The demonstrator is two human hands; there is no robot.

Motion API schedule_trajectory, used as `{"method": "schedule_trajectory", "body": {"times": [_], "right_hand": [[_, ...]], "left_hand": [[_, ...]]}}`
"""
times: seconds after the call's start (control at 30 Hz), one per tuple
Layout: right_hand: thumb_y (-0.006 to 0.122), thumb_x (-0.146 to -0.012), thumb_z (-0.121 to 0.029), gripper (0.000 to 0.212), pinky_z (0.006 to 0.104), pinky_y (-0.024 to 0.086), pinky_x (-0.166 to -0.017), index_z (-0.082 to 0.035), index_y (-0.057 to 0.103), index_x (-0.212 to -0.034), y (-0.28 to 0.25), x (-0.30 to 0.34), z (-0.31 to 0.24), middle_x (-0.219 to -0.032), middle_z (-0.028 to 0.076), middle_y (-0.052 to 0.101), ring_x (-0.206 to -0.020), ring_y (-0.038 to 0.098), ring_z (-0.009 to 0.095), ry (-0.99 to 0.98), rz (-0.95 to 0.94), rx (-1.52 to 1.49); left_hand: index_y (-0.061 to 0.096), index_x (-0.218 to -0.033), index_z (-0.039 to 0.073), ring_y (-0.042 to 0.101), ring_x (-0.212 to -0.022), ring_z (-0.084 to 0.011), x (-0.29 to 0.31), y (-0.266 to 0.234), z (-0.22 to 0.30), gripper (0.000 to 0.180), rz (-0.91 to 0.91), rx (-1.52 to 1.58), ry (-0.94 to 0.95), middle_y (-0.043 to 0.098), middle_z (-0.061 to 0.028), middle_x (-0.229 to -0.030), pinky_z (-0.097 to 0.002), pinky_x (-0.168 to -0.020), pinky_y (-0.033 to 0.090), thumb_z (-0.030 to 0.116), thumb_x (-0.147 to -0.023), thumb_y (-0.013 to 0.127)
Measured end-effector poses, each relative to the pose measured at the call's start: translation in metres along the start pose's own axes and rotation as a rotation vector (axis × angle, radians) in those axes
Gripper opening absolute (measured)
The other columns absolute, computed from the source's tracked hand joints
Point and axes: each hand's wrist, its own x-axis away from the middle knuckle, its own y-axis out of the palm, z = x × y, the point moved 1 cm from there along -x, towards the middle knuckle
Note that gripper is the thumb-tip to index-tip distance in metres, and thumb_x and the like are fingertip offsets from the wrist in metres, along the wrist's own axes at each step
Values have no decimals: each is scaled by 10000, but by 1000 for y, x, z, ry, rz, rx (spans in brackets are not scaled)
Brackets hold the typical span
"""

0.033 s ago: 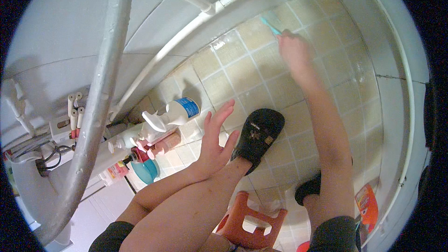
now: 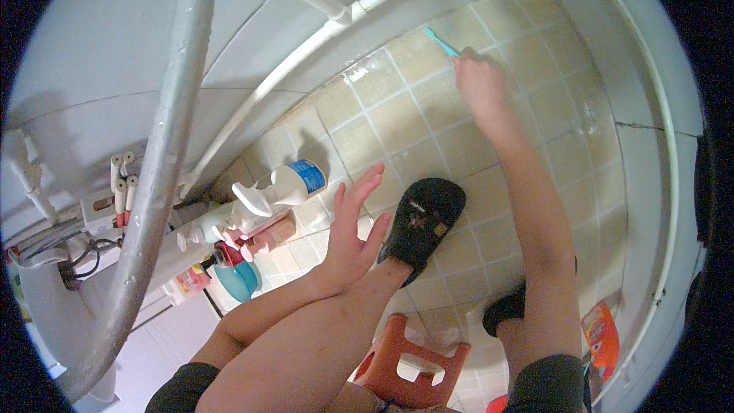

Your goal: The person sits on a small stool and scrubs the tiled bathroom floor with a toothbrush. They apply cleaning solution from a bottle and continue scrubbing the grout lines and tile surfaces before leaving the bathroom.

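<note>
My right hand [image 2: 482, 86] reaches far out over the tiled floor, its fingers closed round a teal toothbrush [image 2: 441, 43]. The brush's head points up and left, at the tiles near the far wall; whether its bristles touch them I cannot tell. My left hand [image 2: 353, 241] is open, fingers spread and holding nothing, with its wrist resting against my bent left leg. Just left of those fingers a white spray bottle [image 2: 294, 183] with a blue label stands on the floor. Beside the hand is a black slipper [image 2: 430, 210] on my left foot.
Several more bottles, a pink one [image 2: 271, 237] among them, and a teal basin [image 2: 238, 281] crowd the left side. An orange stool [image 2: 409, 371] is below me. White pipes [image 2: 283, 69] run along the wall; a grey metal pipe [image 2: 170, 122] crosses the left foreground. An orange packet [image 2: 602, 336] stands at right.
The toothbrush, blurred before, now looks sharp, and its head has shifted very slightly to the left. My left hand stays in place.
</note>
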Motion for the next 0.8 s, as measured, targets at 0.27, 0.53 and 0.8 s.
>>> {"method": "schedule_trajectory", "body": {"times": [0.27, 0.53, 0.8], "right_hand": [[514, -928, -340, 312, 492, 519, -573, -56, 610, -840, 3, 0, 1, -710, 180, 648, -687, 660, 368, 38, 23, -100], [501, -940, -333, 310, 494, 527, -574, -56, 622, -871, 7, -5, 7, -689, 183, 650, -651, 660, 367, 50, 27, -42], [477, -948, -362, 345, 487, 535, -577, -49, 612, -899, 11, -5, 10, -690, 176, 656, -661, 669, 359, 55, 54, -47]], "left_hand": [[387, -1352, 52, 376, -1335, -289, 1, 2, -5, 557, 12, 38, 23, 444, -149, -1396, -419, -1125, 211, 26, -838, 598], [406, -1335, 50, 386, -1326, -289, 0, 0, -2, 539, 22, -6, 36, 459, -156, -1375, -410, -1119, 231, 4, -830, 591], [419, -1318, 48, 389, -1324, -286, 1, 3, -5, 522, 39, 26, 39, 472, -152, -1360, -415, -1117, 232, -8, -827, 584]]}}
